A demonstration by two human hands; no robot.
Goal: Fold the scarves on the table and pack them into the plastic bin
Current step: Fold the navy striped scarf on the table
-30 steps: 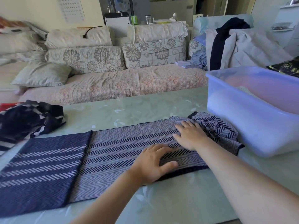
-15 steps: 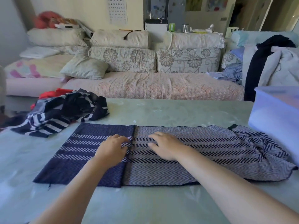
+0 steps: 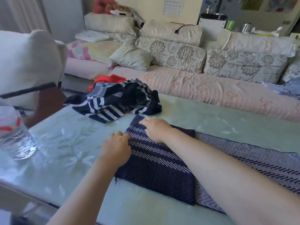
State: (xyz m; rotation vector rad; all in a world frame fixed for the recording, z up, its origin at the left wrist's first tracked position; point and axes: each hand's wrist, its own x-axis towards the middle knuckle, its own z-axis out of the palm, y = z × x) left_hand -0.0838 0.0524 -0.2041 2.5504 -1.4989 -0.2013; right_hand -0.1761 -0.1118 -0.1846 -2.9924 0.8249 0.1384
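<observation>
A long navy and grey herringbone scarf (image 3: 159,166) lies flat across the pale green table (image 3: 68,143). Its dark navy end with white dashed stripes is at the left, the lighter zigzag part runs off to the right. My left hand (image 3: 116,148) rests on the left edge of that navy end, fingers at the hem. My right hand (image 3: 155,129) lies flat on the far left corner of the same end. A crumpled navy and white striped scarf (image 3: 118,101) sits in a heap behind them. The plastic bin is out of view.
A clear water bottle (image 3: 14,137) with a red label stands at the table's left edge. A red cloth (image 3: 105,79) shows behind the striped heap. A white covered chair (image 3: 29,65) is at the left, a sofa (image 3: 203,88) with cushions runs behind the table.
Both hands have slid leftward along the scarf, from its right part near the bin to its navy left end. The view turned left, so the bin left the frame.
</observation>
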